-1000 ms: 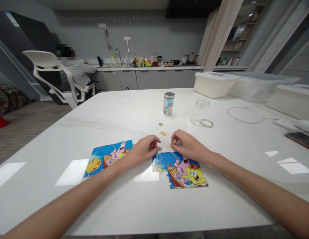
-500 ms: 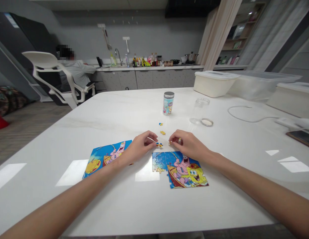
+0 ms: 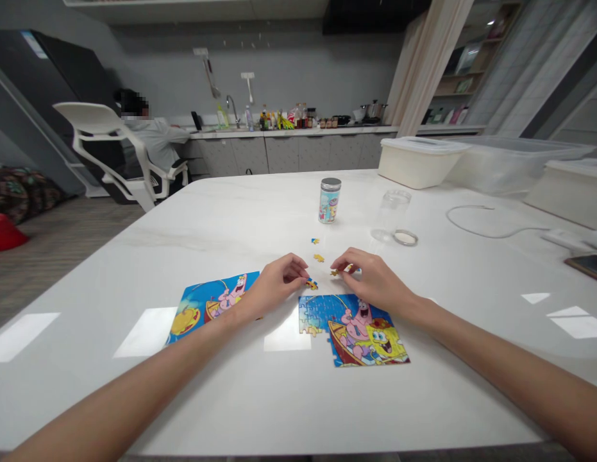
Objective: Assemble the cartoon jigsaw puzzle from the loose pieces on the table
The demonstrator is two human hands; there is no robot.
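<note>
My left hand pinches a blue and yellow jigsaw piece at its fingertips, just above the table. The fingertips of my right hand close on a small yellowish jigsaw piece; more pieces show partly under its palm. Below the hands lies a partly joined cartoon jigsaw puzzle with a gap at its lower left corner. Two loose pieces, a yellow piece and a blue-yellow piece, lie farther back. A matching picture card sits left, partly covered by my left forearm.
A printed jar with a metal lid stands behind the pieces. To its right are a clear jar and a round lid. Storage boxes, a cable and a phone occupy the right side. A person sits at the back left.
My right hand has shifted slightly, and more of the jigsaw pieces by its fingers now show. The piece at my left fingertips has tilted. The whole view has moved a little.
</note>
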